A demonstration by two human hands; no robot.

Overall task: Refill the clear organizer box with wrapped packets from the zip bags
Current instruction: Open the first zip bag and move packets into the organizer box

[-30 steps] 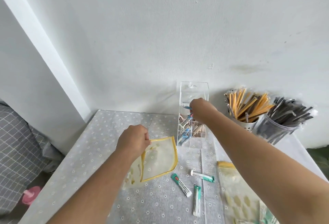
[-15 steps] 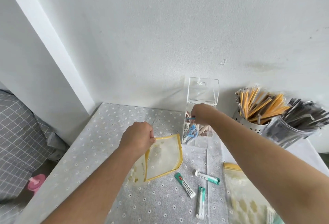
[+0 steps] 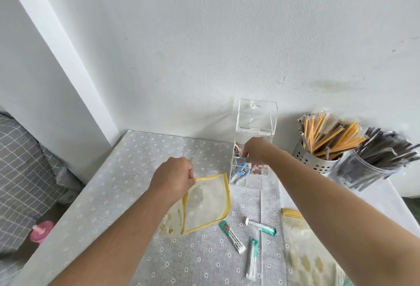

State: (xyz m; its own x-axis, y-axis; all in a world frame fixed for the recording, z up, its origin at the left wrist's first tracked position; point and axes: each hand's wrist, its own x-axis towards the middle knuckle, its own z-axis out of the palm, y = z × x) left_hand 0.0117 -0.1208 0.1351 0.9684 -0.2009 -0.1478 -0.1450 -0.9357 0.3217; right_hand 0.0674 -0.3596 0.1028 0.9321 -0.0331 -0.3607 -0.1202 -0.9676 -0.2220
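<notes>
Over the clear organizer box (image 3: 254, 149), a blue packet (image 3: 240, 161) is pinched by the outstretched right hand (image 3: 255, 150), while a yellow-edged zip bag (image 3: 205, 204) beside it is gripped by the fisted left hand (image 3: 173, 175).

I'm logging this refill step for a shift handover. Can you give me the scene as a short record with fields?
left hand: left hand pinches the top edge of the yellow-trimmed zip bag, which looks nearly empty
right hand: right hand holds a blue packet at the clear organizer box
box lid: open, tipped back
box contents: some packets inside, not full
loose on cloth: three green-and-white packets
second zip bag: second zip bag lies flat under the right forearm
nearby: metal holder with yellow sticks
</notes>
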